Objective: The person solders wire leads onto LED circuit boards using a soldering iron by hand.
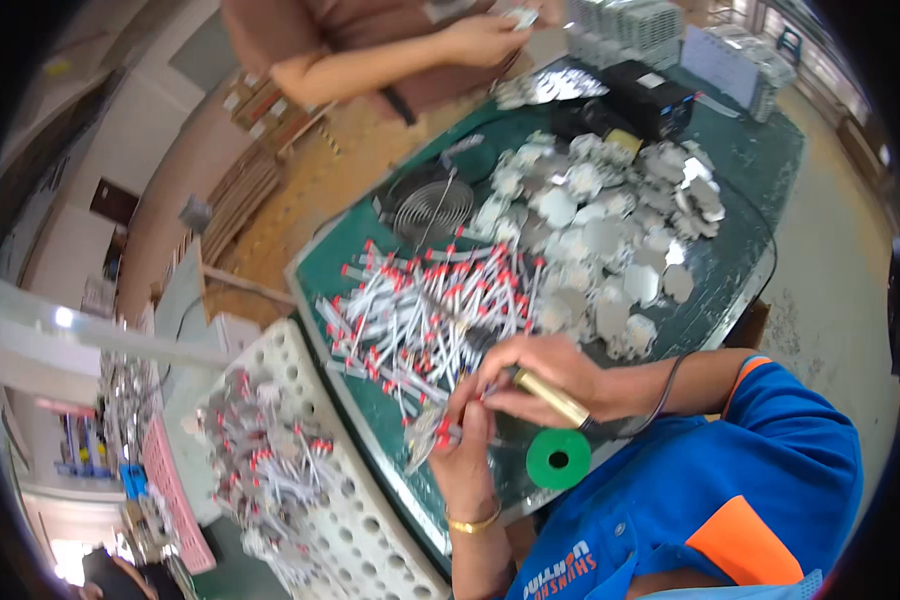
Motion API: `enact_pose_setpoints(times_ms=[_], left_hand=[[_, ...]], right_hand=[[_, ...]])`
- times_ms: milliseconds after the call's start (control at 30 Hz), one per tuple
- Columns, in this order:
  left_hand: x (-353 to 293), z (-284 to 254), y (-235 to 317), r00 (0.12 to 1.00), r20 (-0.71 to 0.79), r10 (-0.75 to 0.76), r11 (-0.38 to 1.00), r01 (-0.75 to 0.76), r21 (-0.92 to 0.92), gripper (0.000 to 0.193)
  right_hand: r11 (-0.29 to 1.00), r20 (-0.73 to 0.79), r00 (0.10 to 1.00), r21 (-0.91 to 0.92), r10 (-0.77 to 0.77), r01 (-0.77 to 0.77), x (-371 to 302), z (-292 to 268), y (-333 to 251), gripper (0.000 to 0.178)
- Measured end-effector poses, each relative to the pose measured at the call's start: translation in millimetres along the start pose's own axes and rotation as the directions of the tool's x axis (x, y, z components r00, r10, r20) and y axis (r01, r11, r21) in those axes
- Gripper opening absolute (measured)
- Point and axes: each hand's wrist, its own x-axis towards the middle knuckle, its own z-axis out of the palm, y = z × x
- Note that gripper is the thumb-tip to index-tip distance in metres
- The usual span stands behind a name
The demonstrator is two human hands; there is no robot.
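The right hand (550, 365) has its fingers curled closed around a gold tool (553, 400), which slants across below them with its butt toward the blue sleeve; its working end is hidden from where I stand. Just beside it, the left hand (460, 465) is raised with thumb and fingers drawn in on a small red-and-grey piece (448, 433), which sits at the fingers' outer side, away from the tool. How firmly they pinch it I can't tell. The fingertips of both hands nearly meet. Past them, red-tipped white leads (420, 310) lie heaped on the green table (760, 180), the nearest close to the left fingers, and silvery discs (590, 235) are piled beyond. A green roll (547, 462) rests close below the tool. To the left, a holed white tray (380, 525) bears more discs and leads; across the table, a co-worker's hand (480, 42) holds something small and pale.
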Motion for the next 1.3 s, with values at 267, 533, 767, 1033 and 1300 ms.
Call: enact_pose_setpoints(times_ms=[267,533,767,1033,1300], left_hand=[[0.0,-28.1,-23.2,0.987,0.140,-0.072,0.973,0.101,-0.209,0.023],[-5.7,-10.8,-18.3,0.996,0.080,-0.045,0.984,0.058,-0.168,0.024],[-12.0,-4.8,-20.7,0.999,0.034,0.035,0.999,-0.036,0.013,0.028],[-18.2,3.4,-26.1,0.996,-0.016,0.091,0.995,-0.091,-0.035,0.018],[-21.5,-8.7,-32.7,0.996,-0.048,0.070,0.969,-0.079,-0.232,0.017]], right_hand=[[0.969,0.077,0.975,0.151,-0.208,0.195,4.0,-2.9,9.1,0.015],[0.978,0.038,0.990,0.164,-0.136,0.128,1.9,-0.8,8.3,0.019],[0.986,-0.013,0.998,0.155,-0.063,0.064,-2.7,0.3,7.0,0.024],[0.982,-0.081,0.982,0.059,-0.173,0.178,-10.2,4.6,3.8,0.014],[0.812,0.139,0.845,-0.235,-0.516,0.535,-13.5,1.8,1.7,0.026]])
